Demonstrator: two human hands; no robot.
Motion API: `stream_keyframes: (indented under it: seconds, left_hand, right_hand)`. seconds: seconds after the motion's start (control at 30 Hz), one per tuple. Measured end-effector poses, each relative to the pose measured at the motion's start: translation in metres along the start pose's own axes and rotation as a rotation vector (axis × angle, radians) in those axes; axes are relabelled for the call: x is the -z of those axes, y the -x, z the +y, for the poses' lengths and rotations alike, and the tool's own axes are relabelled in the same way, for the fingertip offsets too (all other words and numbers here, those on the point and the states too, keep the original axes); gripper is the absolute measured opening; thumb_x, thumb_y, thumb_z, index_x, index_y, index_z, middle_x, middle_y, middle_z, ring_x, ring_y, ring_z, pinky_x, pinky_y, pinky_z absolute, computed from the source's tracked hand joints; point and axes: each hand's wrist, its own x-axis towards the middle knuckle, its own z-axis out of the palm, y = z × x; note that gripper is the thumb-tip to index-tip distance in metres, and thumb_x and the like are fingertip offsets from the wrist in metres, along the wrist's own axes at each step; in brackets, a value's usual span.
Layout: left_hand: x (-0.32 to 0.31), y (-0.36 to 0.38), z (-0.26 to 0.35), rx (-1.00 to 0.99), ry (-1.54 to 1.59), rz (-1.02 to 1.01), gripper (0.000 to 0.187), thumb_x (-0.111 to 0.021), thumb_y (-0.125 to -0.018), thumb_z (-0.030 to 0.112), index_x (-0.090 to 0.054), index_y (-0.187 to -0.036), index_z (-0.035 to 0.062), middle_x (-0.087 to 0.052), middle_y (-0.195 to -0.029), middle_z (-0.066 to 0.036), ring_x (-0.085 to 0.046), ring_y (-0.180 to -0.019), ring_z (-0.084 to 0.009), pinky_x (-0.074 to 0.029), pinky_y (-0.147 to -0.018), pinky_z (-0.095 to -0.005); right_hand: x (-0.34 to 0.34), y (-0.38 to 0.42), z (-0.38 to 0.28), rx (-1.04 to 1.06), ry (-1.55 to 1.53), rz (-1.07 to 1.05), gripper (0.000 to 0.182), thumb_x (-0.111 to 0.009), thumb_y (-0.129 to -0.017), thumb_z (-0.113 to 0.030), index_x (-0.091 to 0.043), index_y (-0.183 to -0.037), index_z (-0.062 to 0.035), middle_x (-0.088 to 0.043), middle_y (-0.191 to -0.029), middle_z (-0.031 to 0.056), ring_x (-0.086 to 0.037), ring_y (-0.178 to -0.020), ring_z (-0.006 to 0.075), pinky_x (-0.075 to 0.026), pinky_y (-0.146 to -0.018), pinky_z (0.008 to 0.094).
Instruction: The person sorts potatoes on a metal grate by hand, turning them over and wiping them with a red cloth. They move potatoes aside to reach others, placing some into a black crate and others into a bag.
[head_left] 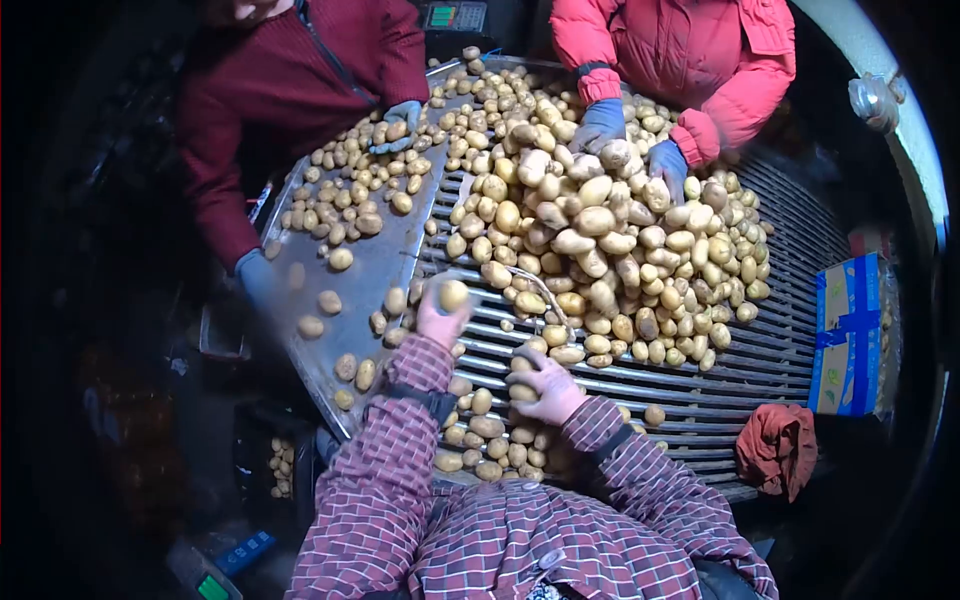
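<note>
My left hand (440,322) is closed on a pale yellow potato (453,295), held over the slatted metal table near its flat plate. Lower and to the right, my right hand (556,392) has its fingers curled round potatoes (522,366), perhaps two; the hand partly hides them. Just beyond both hands rises a large heap of potatoes (595,220). Between my forearms, several loose potatoes (487,427) lie close to my body. A thin, curved stem-like piece (545,290) rests at the heap's near edge.
Across the table, a co-worker in dark red holds potatoes in a gloved hand (397,128). Another, in a pink-red jacket, has gloved hands (602,122) in the heap. A metal plate (385,255) lies left, slats (765,350) right. A blue box (845,335) and red cloth (777,448) are right.
</note>
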Motion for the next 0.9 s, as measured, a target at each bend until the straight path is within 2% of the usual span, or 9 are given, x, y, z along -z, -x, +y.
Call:
stream_keyframes:
  seconds: [0.1,0.2,0.27,0.4,0.47,0.5,0.67,0.83,0.9]
  left_hand:
    - [0.033,0.031,0.013,0.370,1.136,-0.043,0.077,-0.050,-0.080,0.074,-0.050,-0.124,0.0103,-0.061,-0.112,-0.014,-0.063,-0.091,-0.0381,-0.057,-0.065,-0.0554]
    - [0.063,0.070,0.035,0.364,1.434,-0.198,0.073,-0.047,-0.086,0.070,-0.050,-0.129,0.0112,-0.057,-0.125,-0.017,-0.059,-0.105,-0.0416,-0.054,-0.082,-0.0588]
    - [0.074,0.090,0.045,0.297,1.485,-0.324,0.075,-0.043,-0.087,0.071,-0.049,-0.132,0.0114,-0.053,-0.131,-0.016,-0.054,-0.114,-0.0430,-0.047,-0.093,-0.0623]
    - [0.072,0.132,0.021,0.294,1.528,-0.170,0.076,-0.039,-0.087,0.071,-0.043,-0.137,0.0137,-0.044,-0.137,-0.013,-0.042,-0.127,-0.0310,-0.033,-0.110,-0.0535]
    - [0.043,0.131,-0.068,-0.342,1.285,-0.021,0.076,-0.040,-0.086,0.071,-0.045,-0.134,0.0116,-0.050,-0.131,-0.013,-0.047,-0.122,-0.0300,-0.036,-0.107,-0.0491]
    - [0.034,0.134,-0.096,-0.495,1.209,0.047,0.076,-0.041,-0.086,0.071,-0.047,-0.132,0.0108,-0.052,-0.129,-0.013,-0.049,-0.120,-0.0295,-0.038,-0.106,-0.0475]
    - [0.132,0.203,-0.011,0.220,1.329,0.257,0.074,-0.046,-0.085,0.069,-0.050,-0.127,0.0089,-0.056,-0.122,-0.013,-0.053,-0.115,-0.0269,-0.046,-0.098,-0.0461]
    - [0.236,0.235,-0.005,-0.054,1.709,0.336,0.057,-0.064,-0.080,0.054,-0.062,-0.108,0.0043,-0.056,-0.123,-0.013,-0.052,-0.117,-0.0295,-0.058,-0.071,-0.0324]
    - [0.305,0.254,-0.034,-0.124,1.576,0.500,0.062,-0.068,-0.079,0.051,-0.055,-0.118,0.0041,-0.053,-0.127,-0.014,-0.051,-0.117,-0.0289,-0.057,-0.074,-0.0346]
  right_hand:
    - [0.005,0.001,-0.001,-0.169,-0.796,0.062,0.041,-0.071,-0.082,-0.029,-0.061,-0.118,-0.0119,-0.052,-0.126,0.0074,-0.057,-0.105,0.0259,-0.048,-0.091,0.0361]
    - [0.026,-0.004,-0.049,-0.336,-1.788,0.035,0.062,-0.062,-0.088,-0.040,-0.043,-0.138,-0.0101,-0.052,-0.127,0.0077,-0.057,-0.103,0.0217,-0.051,-0.087,0.0388]
    - [0.029,-0.013,-0.075,-0.126,-1.603,0.089,0.066,-0.061,-0.088,-0.042,-0.039,-0.141,-0.0086,-0.050,-0.133,0.0091,-0.056,-0.108,0.0230,-0.050,-0.090,0.0378]
    - [0.010,-0.036,-0.136,0.467,-0.156,0.368,0.059,-0.064,-0.084,-0.031,-0.045,-0.135,-0.0081,-0.048,-0.133,0.0148,-0.051,-0.118,0.0293,-0.043,-0.100,0.0371]
    - [-0.005,-0.038,-0.174,0.578,0.184,0.133,0.063,-0.067,-0.076,-0.031,-0.048,-0.131,-0.0088,-0.045,-0.134,0.0172,-0.047,-0.123,0.0342,-0.039,-0.103,0.0439]
    - [-0.027,-0.037,-0.174,0.599,0.218,0.143,0.065,-0.068,-0.073,-0.032,-0.048,-0.130,-0.0090,-0.044,-0.136,0.0169,-0.046,-0.123,0.0349,-0.038,-0.103,0.0462]
    - [-0.057,-0.019,-0.202,0.670,0.094,0.024,0.073,-0.069,-0.079,-0.040,-0.041,-0.138,-0.0087,-0.040,-0.140,0.0189,-0.041,-0.128,0.0376,-0.033,-0.107,0.0513]
    - [-0.080,0.000,-0.175,0.558,0.069,-0.113,0.063,-0.066,-0.084,-0.035,-0.043,-0.137,-0.0076,-0.047,-0.135,0.0149,-0.047,-0.124,0.0340,-0.040,-0.101,0.0447]
    - [-0.077,0.013,-0.155,0.475,0.052,-0.148,0.056,-0.064,-0.085,-0.033,-0.048,-0.132,-0.0072,-0.052,-0.129,0.0153,-0.053,-0.115,0.0335,-0.043,-0.096,0.0433]
